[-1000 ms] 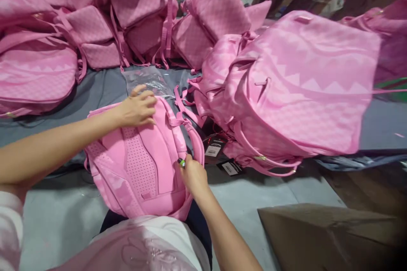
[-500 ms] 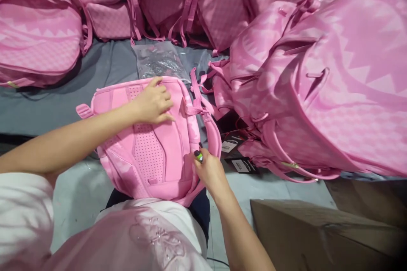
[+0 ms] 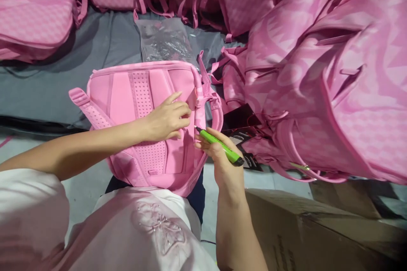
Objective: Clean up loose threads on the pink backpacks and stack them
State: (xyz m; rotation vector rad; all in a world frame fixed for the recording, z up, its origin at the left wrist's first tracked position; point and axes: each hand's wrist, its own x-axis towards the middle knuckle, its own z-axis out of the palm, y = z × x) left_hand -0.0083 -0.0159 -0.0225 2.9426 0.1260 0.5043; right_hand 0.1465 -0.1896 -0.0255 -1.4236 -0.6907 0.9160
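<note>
A pink backpack (image 3: 122,84) lies across my lap with its padded, perforated back panel facing up. On that panel rests my left hand (image 3: 167,119), palm down with the fingers loosely spread, gripping nothing. My right hand (image 3: 224,159) is closed around a green marker (image 3: 219,143) with black ends. The marker's thin dark end points at the backpack's right side edge, close to my left fingertips; whether it touches the fabric I cannot tell. A shoulder strap (image 3: 217,114) loops out along that right side.
A clear plastic bag (image 3: 167,42) sits on the grey cloth (image 3: 41,89) beyond the backpack. Several pink bags line the back, and a large pink backpack (image 3: 375,127) with black tags (image 3: 240,120) stands at right. A cardboard box (image 3: 286,228) is at lower right.
My left hand has slid right and toward me across the back panel. My right hand has turned, so the green marker now shows along its length. The view has shifted.
</note>
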